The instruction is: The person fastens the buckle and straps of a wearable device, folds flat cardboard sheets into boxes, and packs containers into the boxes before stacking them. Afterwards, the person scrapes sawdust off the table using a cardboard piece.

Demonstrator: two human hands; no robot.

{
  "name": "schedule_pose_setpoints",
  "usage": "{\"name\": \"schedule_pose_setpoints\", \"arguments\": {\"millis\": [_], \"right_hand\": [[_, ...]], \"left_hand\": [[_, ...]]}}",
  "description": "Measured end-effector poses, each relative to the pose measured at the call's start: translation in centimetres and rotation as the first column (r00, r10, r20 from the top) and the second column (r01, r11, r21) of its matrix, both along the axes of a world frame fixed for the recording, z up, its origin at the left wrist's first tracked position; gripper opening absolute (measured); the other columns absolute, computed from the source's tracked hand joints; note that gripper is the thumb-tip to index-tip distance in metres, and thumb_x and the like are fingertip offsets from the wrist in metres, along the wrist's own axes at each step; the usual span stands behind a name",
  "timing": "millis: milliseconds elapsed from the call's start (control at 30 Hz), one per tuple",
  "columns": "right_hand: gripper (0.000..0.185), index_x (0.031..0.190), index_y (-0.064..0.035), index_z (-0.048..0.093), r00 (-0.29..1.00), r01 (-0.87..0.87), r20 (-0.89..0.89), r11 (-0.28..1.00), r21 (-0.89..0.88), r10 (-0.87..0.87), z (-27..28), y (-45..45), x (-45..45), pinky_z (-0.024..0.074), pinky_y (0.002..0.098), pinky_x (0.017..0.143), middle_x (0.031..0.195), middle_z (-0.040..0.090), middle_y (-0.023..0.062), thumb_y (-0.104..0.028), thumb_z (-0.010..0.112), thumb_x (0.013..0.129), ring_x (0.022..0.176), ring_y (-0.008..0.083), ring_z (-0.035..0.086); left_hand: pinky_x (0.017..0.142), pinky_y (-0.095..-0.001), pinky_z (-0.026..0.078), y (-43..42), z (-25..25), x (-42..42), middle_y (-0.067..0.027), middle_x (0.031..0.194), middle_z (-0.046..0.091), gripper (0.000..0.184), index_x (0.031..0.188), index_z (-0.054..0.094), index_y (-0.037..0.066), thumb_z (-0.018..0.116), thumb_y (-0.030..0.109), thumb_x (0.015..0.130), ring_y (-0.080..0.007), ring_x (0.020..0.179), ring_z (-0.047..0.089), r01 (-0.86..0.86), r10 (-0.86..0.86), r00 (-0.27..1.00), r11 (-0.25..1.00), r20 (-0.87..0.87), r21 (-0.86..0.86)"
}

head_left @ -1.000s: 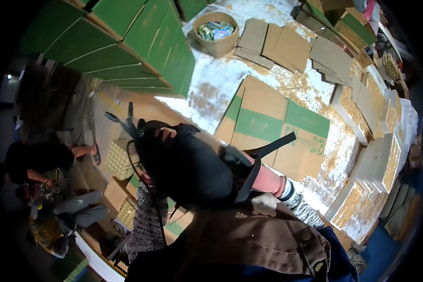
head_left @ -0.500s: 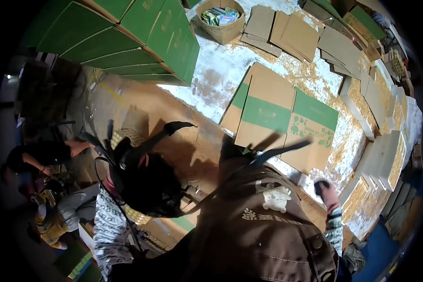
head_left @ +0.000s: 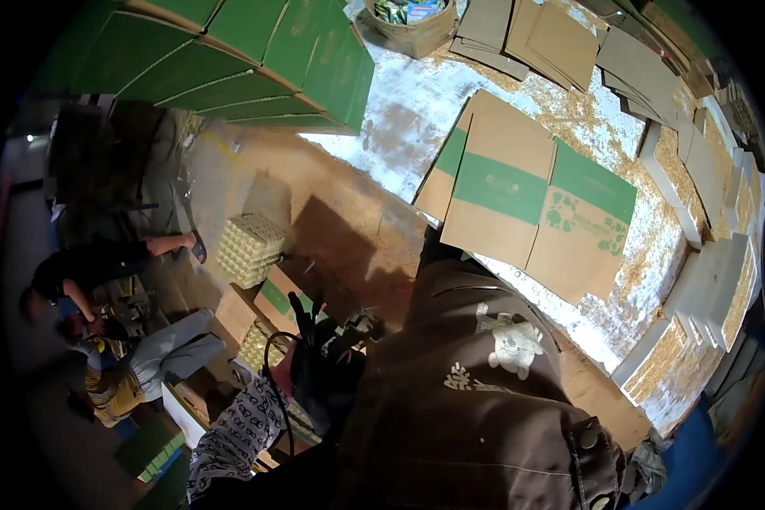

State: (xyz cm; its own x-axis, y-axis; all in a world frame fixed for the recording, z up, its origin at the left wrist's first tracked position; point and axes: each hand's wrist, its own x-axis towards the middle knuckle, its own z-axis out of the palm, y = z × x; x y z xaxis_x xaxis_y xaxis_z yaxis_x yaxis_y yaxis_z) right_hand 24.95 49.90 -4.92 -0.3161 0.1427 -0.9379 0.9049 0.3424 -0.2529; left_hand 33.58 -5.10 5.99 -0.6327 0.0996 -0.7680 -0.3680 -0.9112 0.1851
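Observation:
My left hand (head_left: 316, 361), in a dark glove, is at the left side of my brown apron (head_left: 484, 365). Some of its fingers point up and stand apart; the rest blend into dark shadow. A thin black cord (head_left: 270, 347) loops beside the wrist, over a black-and-white patterned sleeve (head_left: 238, 433). I make out nothing held in that hand. My right hand is out of view. In front of the apron, a flat brown carton with green bands (head_left: 493, 178) lies on the whitish, worn work surface (head_left: 391, 127).
Green cartons (head_left: 314, 59) stack at upper left. A round basket (head_left: 412, 34) holds colourful packets. Cardboard sheets (head_left: 561, 42) and pale panels (head_left: 714, 289) line the far and right sides. Egg trays (head_left: 251, 246) stand on the floor at left, near another person (head_left: 85, 272).
My left hand has dropped from close to the camera down beside the apron. My right hand, earlier holding something dark by the surface's right side, has left the view. The view has shifted slightly.

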Motion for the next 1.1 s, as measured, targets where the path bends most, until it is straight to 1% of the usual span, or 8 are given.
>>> {"name": "schedule_pose_setpoints", "arguments": {"millis": [267,533,733,833,867,900,1000,1100], "right_hand": [[0.025,0.107,-0.0073,0.056,0.972,0.235,-0.003,0.972,-0.002,-0.235,2.0,0.3,2.6,0.0357,0.0256,0.046,0.068,0.054,0.0001,-0.028,0.047,0.095,0.050,0.0120,0.044],[0.031,0.115,-0.0102,0.054,0.812,0.576,-0.061,0.814,-0.072,-0.580,6.4,-1.2,2.7,0.0311,0.0239,0.041,0.066,0.051,-0.0022,-0.033,0.043,0.098,0.045,0.0101,0.038],[0.035,0.121,-0.0124,0.053,0.557,0.747,-0.008,0.505,-0.434,-0.831,10.4,-6.7,-1.9,0.0277,0.0227,0.038,0.064,0.048,-0.0039,-0.036,0.040,0.100,0.041,0.0087,0.034],[0.036,0.121,-0.0090,0.052,0.707,0.602,-0.209,0.730,-0.323,-0.676,14.1,-14.3,-7.4,0.0307,0.0225,0.039,0.061,0.045,-0.0013,-0.035,0.042,0.099,0.041,0.0079,0.036],[0.036,0.121,-0.0069,0.052,0.777,0.513,-0.180,0.772,-0.375,-0.603,13.8,-14.2,-7.7,0.0325,0.0223,0.039,0.061,0.045,-0.0006,-0.034,0.043,0.099,0.042,0.0075,0.037],[0.034,0.117,-0.0024,0.054,0.731,-0.219,-0.657,0.975,0.029,0.184,13.9,-14.7,-7.7,0.0343,0.0222,0.040,0.059,0.044,-0.0008,-0.029,0.044,0.098,0.043,0.0069,0.039],[0.029,0.112,-0.0025,0.057,0.884,0.282,-0.331,0.941,-0.188,-0.331,12.5,-16.1,-8.9,0.0323,0.0215,0.040,0.057,0.045,-0.0022,-0.025,0.050,0.096,0.043,0.0064,0.041],[0.032,0.116,-0.0024,0.057,0.859,0.240,-0.390,0.934,-0.266,-0.332,12.4,-16.6,-9.2,0.0299,0.0211,0.040,0.059,0.046,-0.0029,-0.026,0.050,0.096,0.044,0.0062,0.040]], "left_hand": [[0.098,-0.0403,0.042,1.3,-0.1,0.2,-0.0076,0.124,0.055,0.047,0.132,0.046,0.014,0.036,0.045,0.098,-0.0243,0.112,0.054,-0.099,0.180,0.936,0.959,-0.302,0.264],[0.094,-0.0360,0.044,2.9,-0.6,1.2,-0.0048,0.119,0.058,0.042,0.128,0.048,0.010,0.039,0.039,0.098,-0.0209,0.108,0.054,-0.039,-0.063,0.980,0.869,-0.189,-0.493],[0.089,-0.0330,0.045,3.2,-3.3,0.7,-0.0047,0.113,0.058,0.039,0.126,0.049,0.008,0.041,0.035,0.098,-0.0184,0.103,0.054,-0.200,0.195,0.959,0.980,-0.204,-0.001],[0.087,-0.0314,0.045,3.1,-4.0,-1.1,-0.0047,0.110,0.058,0.038,0.124,0.050,0.007,0.043,0.032,0.097,-0.0170,0.099,0.055,-0.171,0.184,0.971,0.981,-0.156,0.090],[0.086,-0.0309,0.045,2.9,-4.2,-1.9,-0.0047,0.109,0.058,0.037,0.124,0.051,0.006,0.044,0.031,0.097,-0.0165,0.098,0.055,-0.159,0.175,0.974,0.980,-0.146,0.118],[0.085,-0.0303,0.046,2.8,-4.5,-2.7,-0.0047,0.108,0.058,0.036,0.123,0.051,0.006,0.044,0.030,0.097,-0.0161,0.097,0.055,-0.145,0.165,0.977,0.979,-0.136,0.145],[0.082,-0.0287,0.046,2.6,-5.2,-6.1,-0.0047,0.104,0.058,0.034,0.121,0.052,0.004,0.046,0.028,0.097,-0.0147,0.093,0.055,-0.087,0.112,0.989,0.971,-0.101,0.221],[0.079,-0.0271,0.047,3.2,-5.6,-11.9,-0.0047,0.101,0.059,0.033,0.119,0.053,0.002,0.047,0.025,0.097,-0.0133,0.089,0.056,0.007,0.017,0.996,0.967,-0.093,0.256]]}}
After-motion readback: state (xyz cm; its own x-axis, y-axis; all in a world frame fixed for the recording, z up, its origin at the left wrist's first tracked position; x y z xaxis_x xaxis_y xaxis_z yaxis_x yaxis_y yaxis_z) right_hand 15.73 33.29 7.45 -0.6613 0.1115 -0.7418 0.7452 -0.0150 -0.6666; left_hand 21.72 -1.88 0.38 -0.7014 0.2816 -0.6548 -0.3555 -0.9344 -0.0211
